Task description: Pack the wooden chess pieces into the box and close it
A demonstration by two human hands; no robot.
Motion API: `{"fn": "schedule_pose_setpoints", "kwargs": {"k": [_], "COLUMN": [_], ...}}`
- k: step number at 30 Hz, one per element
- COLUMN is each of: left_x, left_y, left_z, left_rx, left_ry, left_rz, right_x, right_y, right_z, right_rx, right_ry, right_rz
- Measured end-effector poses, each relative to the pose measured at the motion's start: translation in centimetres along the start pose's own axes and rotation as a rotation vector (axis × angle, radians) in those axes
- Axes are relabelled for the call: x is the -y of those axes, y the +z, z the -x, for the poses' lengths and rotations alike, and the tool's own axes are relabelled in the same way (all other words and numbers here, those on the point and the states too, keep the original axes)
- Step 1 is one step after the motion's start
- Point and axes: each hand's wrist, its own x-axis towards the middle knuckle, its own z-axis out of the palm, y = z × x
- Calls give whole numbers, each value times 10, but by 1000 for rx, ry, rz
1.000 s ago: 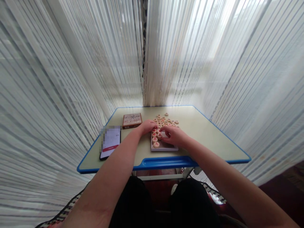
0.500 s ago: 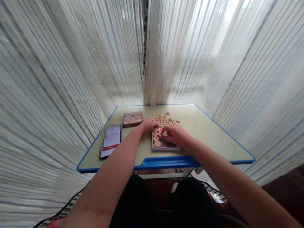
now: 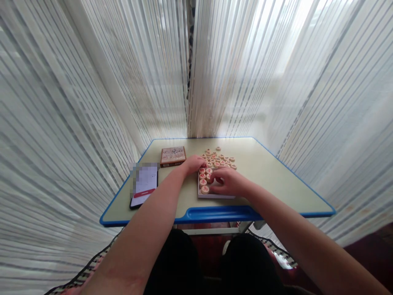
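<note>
A shallow box tray lies near the table's front edge, with round wooden Chinese chess pieces marked in red along its left side. One such chess piece sits in the near left corner. My left hand is at the tray's far left corner, fingers curled down; what they hold, if anything, is hidden. My right hand is over the tray, thumb and index finger apart. Its index fingertip touches a chess piece in the second column. Behind the tray, several loose chess pieces are scattered on the table.
The pale table has a blue rim and a blue front groove. A brown printed box lies at the back left. In front of it lies a phone with a lit screen. White curtains hang around the table.
My right hand's thumb and index finger have spread wider, and the thumb is lower, nearer the front of the tray. My left hand stays at the far left corner. The view has shifted slightly.
</note>
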Motion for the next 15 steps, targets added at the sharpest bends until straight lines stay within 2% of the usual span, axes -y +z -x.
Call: {"fn": "schedule_pose_setpoints", "kwargs": {"k": [15], "left_x": [-11], "left_y": [-1], "left_z": [5], "left_rx": [-14], "left_ry": [-11], "left_rz": [12], "right_x": [-4], "right_y": [7], "right_z": [-2], "right_rx": [-10], "right_ry": [36], "right_rz": [-22]}}
